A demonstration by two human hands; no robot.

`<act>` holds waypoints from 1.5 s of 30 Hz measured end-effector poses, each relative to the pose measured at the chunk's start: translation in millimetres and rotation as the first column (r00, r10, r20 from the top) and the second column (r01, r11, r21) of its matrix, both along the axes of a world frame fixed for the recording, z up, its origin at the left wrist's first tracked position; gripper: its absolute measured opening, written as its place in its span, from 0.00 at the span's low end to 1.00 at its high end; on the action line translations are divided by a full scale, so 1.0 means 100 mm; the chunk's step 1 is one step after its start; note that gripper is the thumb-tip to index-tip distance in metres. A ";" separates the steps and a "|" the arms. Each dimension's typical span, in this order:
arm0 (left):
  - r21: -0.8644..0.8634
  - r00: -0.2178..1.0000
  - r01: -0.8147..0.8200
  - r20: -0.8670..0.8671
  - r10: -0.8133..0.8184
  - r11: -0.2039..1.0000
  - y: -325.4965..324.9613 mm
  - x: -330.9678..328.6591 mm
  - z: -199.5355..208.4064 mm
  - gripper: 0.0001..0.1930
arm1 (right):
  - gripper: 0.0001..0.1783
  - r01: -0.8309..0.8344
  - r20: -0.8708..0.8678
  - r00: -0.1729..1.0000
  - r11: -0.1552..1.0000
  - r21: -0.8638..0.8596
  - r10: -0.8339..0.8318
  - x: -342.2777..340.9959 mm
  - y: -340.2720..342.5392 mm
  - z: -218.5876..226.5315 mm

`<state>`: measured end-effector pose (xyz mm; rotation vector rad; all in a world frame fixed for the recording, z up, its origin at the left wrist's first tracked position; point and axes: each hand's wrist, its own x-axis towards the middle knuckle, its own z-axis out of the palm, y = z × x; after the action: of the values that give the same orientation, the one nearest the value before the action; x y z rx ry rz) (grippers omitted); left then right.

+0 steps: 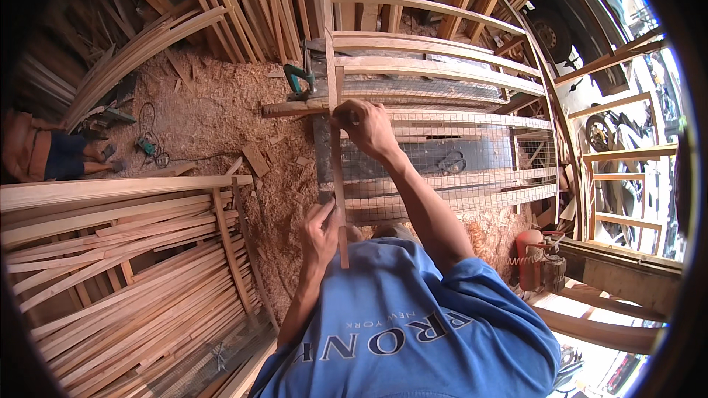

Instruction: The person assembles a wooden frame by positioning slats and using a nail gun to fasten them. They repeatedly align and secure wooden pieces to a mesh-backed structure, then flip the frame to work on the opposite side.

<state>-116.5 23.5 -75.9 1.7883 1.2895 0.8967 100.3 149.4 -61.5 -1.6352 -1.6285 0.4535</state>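
Note:
A long, thin wooden strip (337, 167) lies along the left end of a slatted wooden frame (435, 66). My right hand (366, 127) is closed on the strip near its upper part, fingers curled; a small dark round shape shows at them, too unclear to name. Closer to my body, my left hand (321, 231) pinches the same strip, whose near end reaches my shirt. Wire mesh (420, 151) covers the nearer part of the frame. Beneath it is a dark work surface (483, 153), with a dark looped object (451, 162) under the mesh.
A green-handled tool (297, 79) sits beyond the frame's left end. Wood shavings (214, 96) cover the floor, where a corded green power tool (147, 147) lies. Stacked strips (125, 280) fill the lower left. Another person (51, 153) is far left; a red tank (529, 258) stands right.

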 end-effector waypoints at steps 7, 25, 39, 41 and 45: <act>-0.052 0.999 0.025 0.025 -0.023 0.998 0.02 -0.03 0.03 0.21 | 0.13 -0.029 0.028 0.999 0.999 -0.016 0.029 0.03 0.01 -0.01; -0.236 0.995 -0.079 0.041 0.091 0.968 0.00 0.00 0.09 0.23 | 0.11 -0.021 -0.018 1.000 1.000 -0.024 0.020 0.02 0.00 0.00; -0.212 1.000 -0.007 0.024 0.012 0.977 0.05 -0.02 0.19 0.22 | 0.15 -0.056 -0.117 0.992 0.983 -0.172 0.037 0.03 0.03 -0.04; -0.229 0.999 -0.040 -0.014 0.037 0.973 0.05 0.00 0.19 0.22 | 0.15 -0.062 -0.071 0.996 0.991 -0.115 0.054 0.03 0.03 -0.04; -0.233 0.987 -0.112 -0.139 0.081 0.966 0.09 0.08 0.21 0.25 | 0.16 -0.051 0.010 0.999 0.995 -0.086 0.052 0.03 0.03 -0.05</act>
<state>-108.4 32.5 -54.6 1.6253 1.5105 0.6530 103.7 152.1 -66.3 -1.6647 -1.6841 0.5476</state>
